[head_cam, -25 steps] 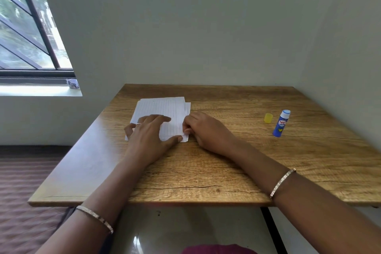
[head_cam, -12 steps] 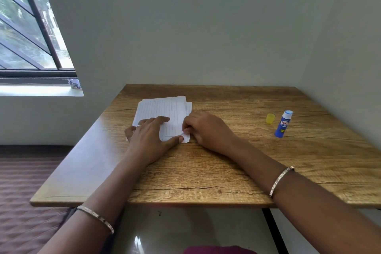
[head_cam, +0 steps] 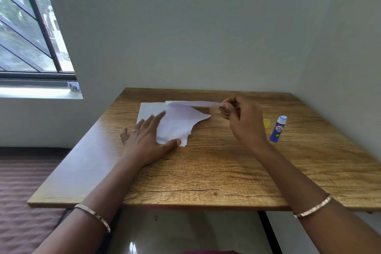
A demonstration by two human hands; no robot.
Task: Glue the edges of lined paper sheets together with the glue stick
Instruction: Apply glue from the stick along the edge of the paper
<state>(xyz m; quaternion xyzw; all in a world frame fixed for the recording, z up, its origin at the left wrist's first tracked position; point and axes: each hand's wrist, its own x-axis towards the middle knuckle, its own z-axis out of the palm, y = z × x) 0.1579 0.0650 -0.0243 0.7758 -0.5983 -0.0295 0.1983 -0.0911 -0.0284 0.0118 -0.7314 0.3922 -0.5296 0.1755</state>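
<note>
A small stack of white lined paper sheets (head_cam: pixel 150 109) lies at the left middle of the wooden table (head_cam: pixel 216 167). My left hand (head_cam: pixel 147 138) lies flat on the stack with fingers spread. My right hand (head_cam: pixel 240 119) pinches a corner of the top sheet (head_cam: pixel 181 121) and holds it lifted and pulled to the right, so the sheet curls up off the stack. A blue glue stick (head_cam: pixel 278 129) with a white top stands upright on the table to the right of my right hand. Its yellow cap (head_cam: pixel 266 123) sits just left of it.
White walls close the table off at the back and on the right. A window (head_cam: pixel 24 27) with a sill is at the far left, with a small crumpled scrap (head_cam: pixel 73 86) on the sill. The table's near edge runs across the lower part of the view.
My right hand has taken the near right corner of the top sheet and lifted it up and to the right. My left hand stays pressed on the stack.
</note>
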